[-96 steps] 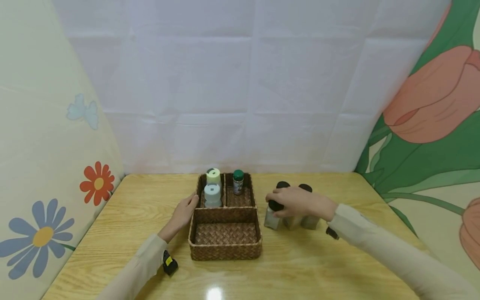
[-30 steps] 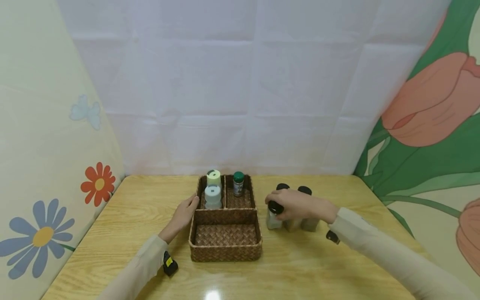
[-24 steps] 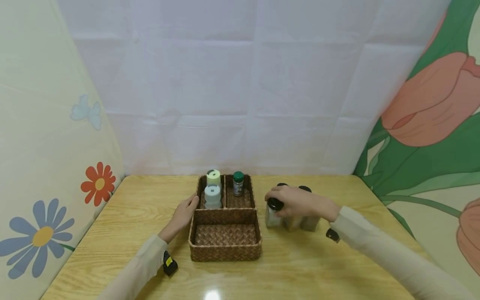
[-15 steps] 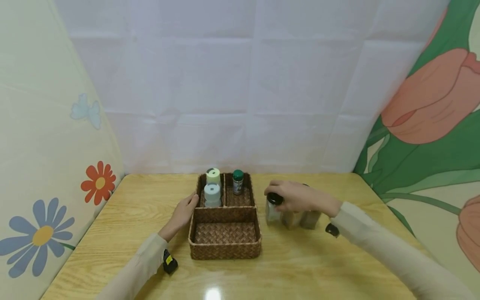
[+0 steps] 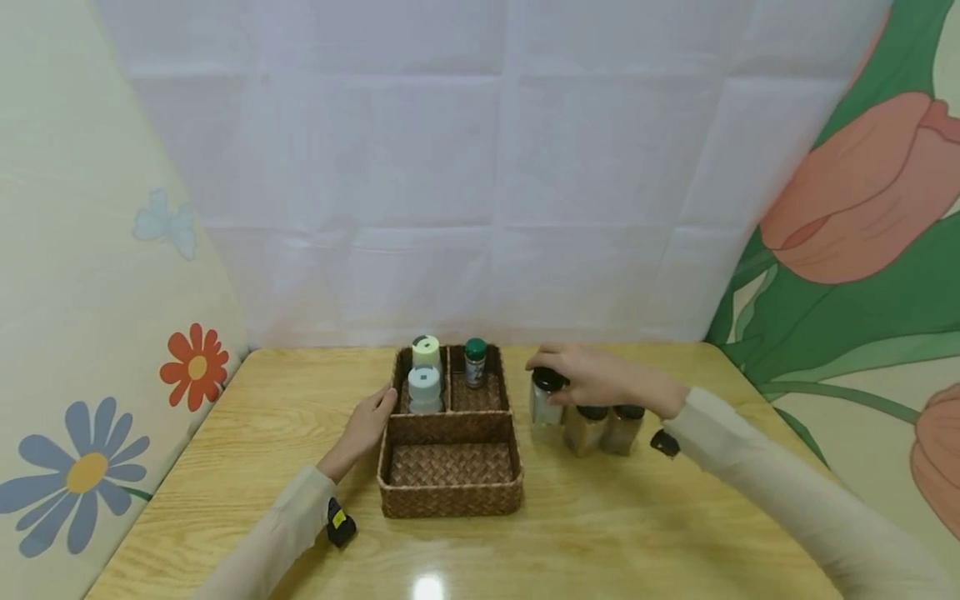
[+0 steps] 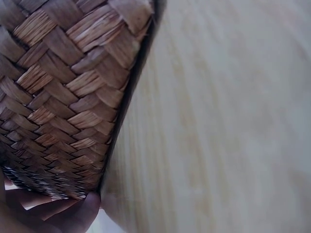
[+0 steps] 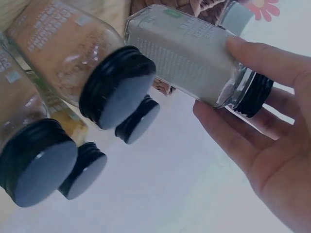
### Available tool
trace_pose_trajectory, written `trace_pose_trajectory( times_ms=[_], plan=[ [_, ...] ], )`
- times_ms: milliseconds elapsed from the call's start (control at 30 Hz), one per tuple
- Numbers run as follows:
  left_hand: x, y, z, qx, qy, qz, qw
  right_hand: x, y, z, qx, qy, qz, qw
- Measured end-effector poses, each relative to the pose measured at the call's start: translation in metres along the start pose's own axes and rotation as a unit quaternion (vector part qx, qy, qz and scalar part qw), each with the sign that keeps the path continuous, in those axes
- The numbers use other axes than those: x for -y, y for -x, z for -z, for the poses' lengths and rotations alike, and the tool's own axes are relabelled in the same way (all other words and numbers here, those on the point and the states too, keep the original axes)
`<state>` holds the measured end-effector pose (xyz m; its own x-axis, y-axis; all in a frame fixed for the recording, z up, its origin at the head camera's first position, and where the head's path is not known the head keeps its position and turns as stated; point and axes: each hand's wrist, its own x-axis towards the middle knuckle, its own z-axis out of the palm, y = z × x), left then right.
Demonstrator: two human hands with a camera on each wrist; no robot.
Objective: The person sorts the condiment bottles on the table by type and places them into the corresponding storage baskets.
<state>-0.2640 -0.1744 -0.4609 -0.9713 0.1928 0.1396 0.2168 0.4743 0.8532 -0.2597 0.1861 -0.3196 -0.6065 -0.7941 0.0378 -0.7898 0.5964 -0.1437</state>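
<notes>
In the head view, my right hand holds a glass spice jar with a black lid and pale powder inside. The right wrist view has the thumb and fingers on opposite sides of that jar, near its neck. The jar hangs off the table, upright, just right of the woven divided basket. My left hand rests against the basket's left side; its fingertips touch the outer wall in the left wrist view. Further black-lidded spice jars, one of them brown-filled, stand beneath and beside my right hand.
The basket's back left compartment holds a yellow-topped container and a pale blue-topped one. A green-capped shaker stands in the back right one. Behind the wooden table hangs a white cloth.
My right hand has raised the pale-powder jar off the table, away from the other jars, whose lids now show below the hand. The left hand stays at the basket.
</notes>
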Motion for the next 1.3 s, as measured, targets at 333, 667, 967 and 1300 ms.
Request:
trace_pose_trajectory(
  times_ms=[333, 667, 967, 1300],
  plan=[
    [0.006, -0.001, -0.001, 0.004, 0.008, -0.002, 1.0000, -0.001, -0.006, 0.012, -0.021, 0.008, 0.004, 1.000],
    [0.005, -0.001, -0.001, 0.002, 0.011, -0.007, 0.9999, 0.002, -0.014, 0.024, -0.033, 0.003, -0.007, 0.999],
    [0.004, -0.002, -0.001, -0.003, 0.007, -0.011, 0.9999, 0.003, -0.021, 0.027, -0.037, 0.000, -0.009, 0.999],
    [0.004, -0.001, -0.001, -0.010, 0.005, -0.019, 0.9998, 0.000, -0.028, 0.023, -0.044, -0.003, -0.013, 0.999]
  ],
)
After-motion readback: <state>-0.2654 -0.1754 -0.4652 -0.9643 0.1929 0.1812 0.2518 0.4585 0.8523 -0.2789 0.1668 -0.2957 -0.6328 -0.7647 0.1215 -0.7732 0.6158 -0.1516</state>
